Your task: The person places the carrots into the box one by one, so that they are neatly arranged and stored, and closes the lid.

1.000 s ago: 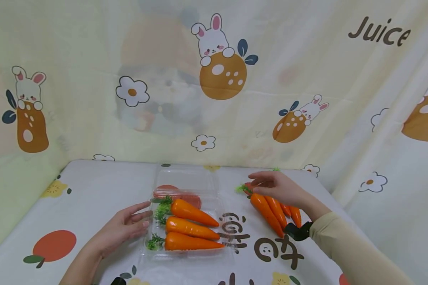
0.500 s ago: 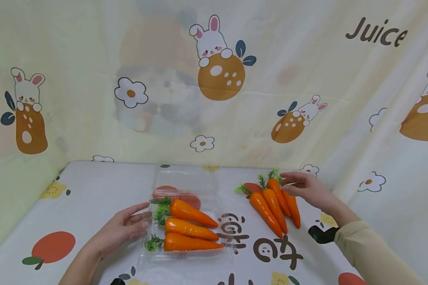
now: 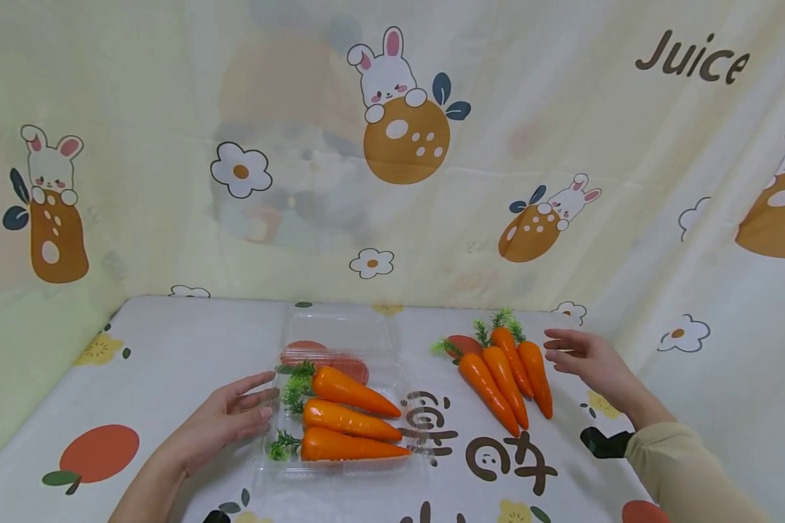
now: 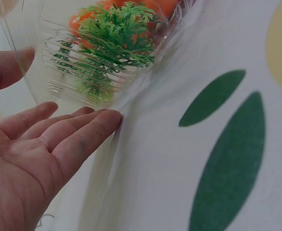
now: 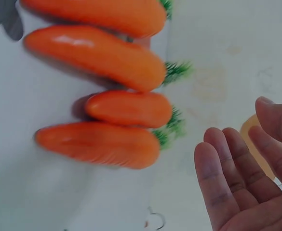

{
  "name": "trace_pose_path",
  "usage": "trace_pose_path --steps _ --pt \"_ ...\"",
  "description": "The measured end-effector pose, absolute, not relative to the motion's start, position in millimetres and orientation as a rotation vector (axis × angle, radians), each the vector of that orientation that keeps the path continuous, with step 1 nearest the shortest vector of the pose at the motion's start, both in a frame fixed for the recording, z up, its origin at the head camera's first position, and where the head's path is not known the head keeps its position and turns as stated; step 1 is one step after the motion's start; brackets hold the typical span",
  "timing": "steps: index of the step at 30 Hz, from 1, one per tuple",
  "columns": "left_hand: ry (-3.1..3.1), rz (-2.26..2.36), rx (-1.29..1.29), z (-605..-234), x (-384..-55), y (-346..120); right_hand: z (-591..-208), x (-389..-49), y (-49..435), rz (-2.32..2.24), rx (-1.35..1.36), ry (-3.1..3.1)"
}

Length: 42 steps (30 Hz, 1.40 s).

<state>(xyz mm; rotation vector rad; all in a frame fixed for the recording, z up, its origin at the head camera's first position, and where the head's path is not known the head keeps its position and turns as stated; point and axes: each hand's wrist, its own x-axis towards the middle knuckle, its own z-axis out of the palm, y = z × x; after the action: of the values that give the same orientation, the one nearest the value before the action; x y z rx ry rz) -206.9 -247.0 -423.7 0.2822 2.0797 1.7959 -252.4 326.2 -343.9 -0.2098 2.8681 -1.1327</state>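
A clear plastic clamshell box (image 3: 343, 472) lies with its lid (image 3: 340, 327) folded back. Three orange toy carrots (image 3: 353, 414) rest side by side inside, green tops to the left. My left hand (image 3: 225, 414) is at the box's left side, fingers extended; in the left wrist view the fingertips (image 4: 113, 118) are at its ridged wall, though contact is hard to confirm. To the right, several more carrots (image 3: 504, 381) lie fanned out on the cloth. My right hand (image 3: 589, 363) hovers just right of them, fingers loosely extended, holding nothing; the right wrist view shows its palm (image 5: 251, 216) bare.
A white printed cloth (image 3: 190, 334) covers the table. Behind it hangs a pale curtain (image 3: 301, 232) with rabbit prints, and another fold (image 3: 713, 392) closes the right side. A black strap (image 3: 605, 443) sits on my right wrist.
My right hand has moved from above the loose carrots to their right side, uncovering them. The left hand, the box and the carrots have stayed put.
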Motion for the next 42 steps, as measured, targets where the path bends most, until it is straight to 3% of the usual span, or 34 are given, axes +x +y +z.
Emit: trace_pose_path --steps 16,42 --pt "2.065 1.811 0.294 -424.2 -206.1 -247.5 -384.0 -259.9 342.9 -1.134 0.004 2.885" --pt "2.059 1.806 0.288 -422.7 -205.6 -247.2 -410.0 -273.4 333.6 -0.970 0.226 2.842"
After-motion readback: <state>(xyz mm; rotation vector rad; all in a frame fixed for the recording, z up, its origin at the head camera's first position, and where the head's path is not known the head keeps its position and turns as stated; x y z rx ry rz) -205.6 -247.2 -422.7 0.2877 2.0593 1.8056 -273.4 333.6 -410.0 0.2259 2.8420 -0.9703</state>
